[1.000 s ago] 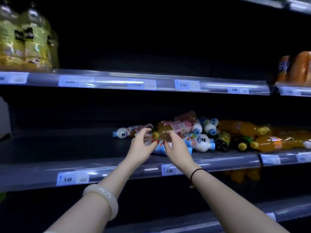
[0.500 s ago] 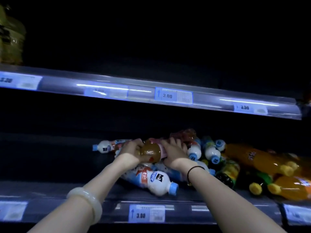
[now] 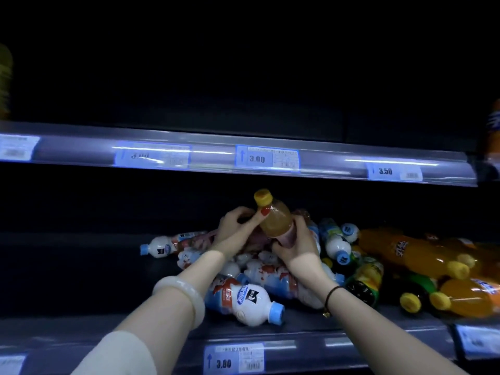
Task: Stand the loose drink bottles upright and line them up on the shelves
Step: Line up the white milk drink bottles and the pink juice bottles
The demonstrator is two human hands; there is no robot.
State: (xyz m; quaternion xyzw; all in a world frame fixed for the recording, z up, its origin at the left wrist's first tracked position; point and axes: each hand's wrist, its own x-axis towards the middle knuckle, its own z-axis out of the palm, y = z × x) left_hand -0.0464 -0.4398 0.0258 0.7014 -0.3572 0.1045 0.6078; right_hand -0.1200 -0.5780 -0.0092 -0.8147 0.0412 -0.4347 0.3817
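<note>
An amber tea bottle (image 3: 275, 220) with a yellow cap and pink label is held above a heap of lying bottles, tilted with its cap up and to the left. My left hand (image 3: 236, 227) grips its upper side, thumb on the shoulder. My right hand (image 3: 296, 243) wraps its lower, labelled end. Under them lie several white milk-drink bottles with blue caps; the nearest white bottle (image 3: 244, 300) lies by the shelf's front edge. The middle shelf (image 3: 81, 328) carries them all.
Orange soda bottles (image 3: 411, 251) and a dark green bottle (image 3: 365, 280) lie piled to the right. The upper shelf rail (image 3: 216, 155) with price tags runs just above the held bottle. The shelf's left half is dark and bare. A yellow bottle (image 3: 5, 77) stands far upper left.
Both hands lifted the amber bottle out of the heap and turned it from lying sideways to cap-up. The view has moved closer to the middle shelf.
</note>
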